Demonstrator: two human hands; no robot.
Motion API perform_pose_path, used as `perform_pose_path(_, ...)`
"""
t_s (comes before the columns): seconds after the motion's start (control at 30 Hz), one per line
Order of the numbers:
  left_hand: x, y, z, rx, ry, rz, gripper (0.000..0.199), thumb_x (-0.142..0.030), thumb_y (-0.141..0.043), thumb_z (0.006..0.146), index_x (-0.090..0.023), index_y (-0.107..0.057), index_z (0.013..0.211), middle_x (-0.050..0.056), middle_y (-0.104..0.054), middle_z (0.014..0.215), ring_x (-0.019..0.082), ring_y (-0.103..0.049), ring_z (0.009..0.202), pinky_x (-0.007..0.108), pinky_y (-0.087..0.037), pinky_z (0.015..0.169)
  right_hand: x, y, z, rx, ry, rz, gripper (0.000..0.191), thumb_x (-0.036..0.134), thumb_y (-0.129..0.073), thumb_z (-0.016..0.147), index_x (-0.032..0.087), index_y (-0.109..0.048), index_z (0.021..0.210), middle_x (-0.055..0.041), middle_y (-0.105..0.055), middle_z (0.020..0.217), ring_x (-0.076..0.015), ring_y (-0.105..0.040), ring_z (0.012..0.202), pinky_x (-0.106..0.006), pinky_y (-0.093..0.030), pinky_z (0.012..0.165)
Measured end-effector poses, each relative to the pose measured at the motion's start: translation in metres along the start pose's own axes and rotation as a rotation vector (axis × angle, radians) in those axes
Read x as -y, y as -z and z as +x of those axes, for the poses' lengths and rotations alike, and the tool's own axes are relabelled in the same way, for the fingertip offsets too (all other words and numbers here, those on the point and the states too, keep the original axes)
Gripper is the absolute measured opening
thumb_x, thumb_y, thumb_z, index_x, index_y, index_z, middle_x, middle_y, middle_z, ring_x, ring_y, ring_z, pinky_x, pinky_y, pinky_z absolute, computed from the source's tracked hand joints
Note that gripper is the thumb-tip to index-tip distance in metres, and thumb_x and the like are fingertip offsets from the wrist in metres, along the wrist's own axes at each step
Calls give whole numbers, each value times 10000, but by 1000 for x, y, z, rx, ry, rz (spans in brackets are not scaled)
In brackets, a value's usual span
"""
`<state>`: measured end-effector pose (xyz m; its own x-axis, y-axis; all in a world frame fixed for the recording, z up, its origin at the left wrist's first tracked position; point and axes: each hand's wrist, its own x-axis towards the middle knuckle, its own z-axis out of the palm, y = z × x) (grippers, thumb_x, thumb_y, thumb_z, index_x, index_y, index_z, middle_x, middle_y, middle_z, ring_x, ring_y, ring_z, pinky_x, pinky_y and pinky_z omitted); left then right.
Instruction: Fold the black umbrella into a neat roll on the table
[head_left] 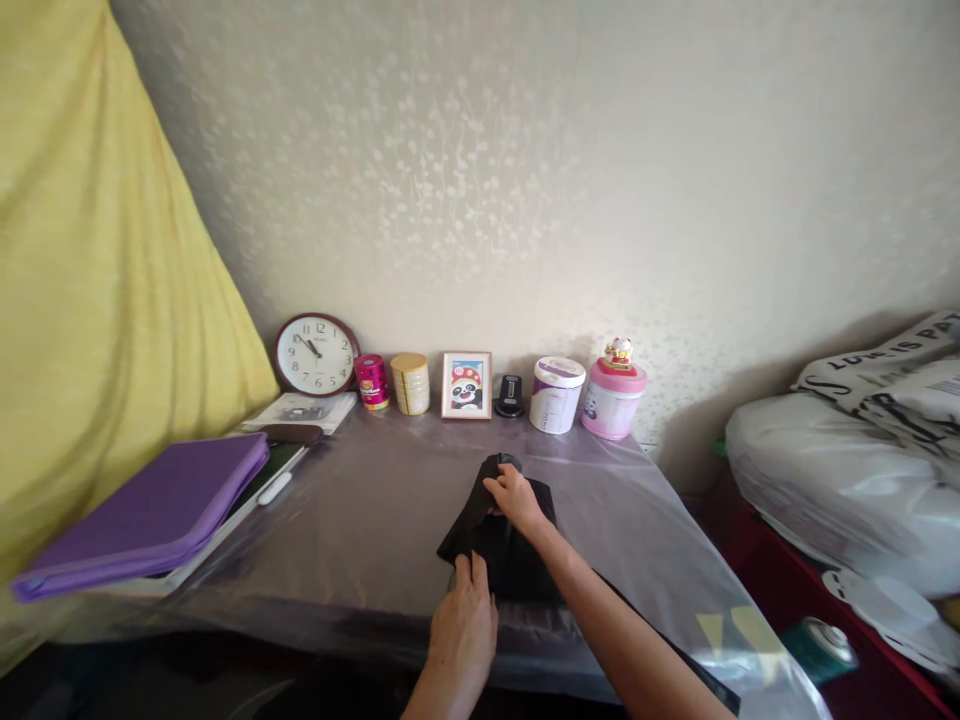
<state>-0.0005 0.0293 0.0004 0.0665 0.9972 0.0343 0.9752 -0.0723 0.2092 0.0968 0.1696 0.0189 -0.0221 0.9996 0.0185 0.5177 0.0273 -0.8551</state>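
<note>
A black cloth-like item [517, 570] lies bunched on the table near its front edge, with a long dark strip running off to the lower right under my right forearm. My right hand [514, 497] pinches the item near its far end, fingers closed on it. Closer to me, my left hand [465, 615] rests at the near left edge of the item, its fingers pressed together on the black material. Parts of the item are hidden beneath both hands.
Along the wall stand a clock [316, 354], a pink can [372, 382], a yellow-lidded jar [411, 384], a panda picture frame [466, 385] and two tubs. A purple folder [150, 510] lies left on the table [360, 520]. White bags [832, 480] lie right.
</note>
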Motion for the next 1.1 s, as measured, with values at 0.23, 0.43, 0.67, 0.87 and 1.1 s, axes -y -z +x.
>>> perform_pose_path(0.23,9,0,-9,-195,8,-51,486,-246,-380,837,-71,-329,1288,187,-405,1299,198,-574,987,261,-496,735,6,2,-5,35,70,-175,267,267,-473,813,135,-502,1042,-7,-668,639,-116,-612,541,-203,-420,560)
perform_pose_path(0.43,9,6,-10,-177,-113,-7,503,-237,-408,808,-249,-339,1306,75,-170,1448,193,-540,1017,267,-488,748,16,1,-23,109,258,-264,175,236,-413,844,199,-567,920,11,-697,698,-119,-637,697,-196,-413,642)
perform_pose_path(0.67,6,-1,-2,-17,-71,-45,639,-121,-381,774,-248,-179,1366,121,-210,1432,162,-596,893,258,-487,701,12,4,-42,139,537,-385,226,258,-398,871,243,-610,946,12,-694,821,-136,-601,822,-237,-425,747)
perform_pose_path(0.87,4,-7,4,59,-30,-17,583,-102,-328,803,-208,-205,1363,140,-266,1409,143,-628,817,218,-478,652,-3,19,-57,149,874,-299,267,241,-364,896,211,-620,966,-44,-648,1031,-143,-527,1037,-313,-382,919)
perform_pose_path(1.1,9,-23,7,42,-19,-30,675,-77,-286,784,-244,-5,1375,105,-238,1424,122,-632,777,188,-454,610,-24,24,-10,141,847,-417,285,266,-356,903,228,-609,1029,-30,-643,1060,-160,-459,1131,-396,-257,1018)
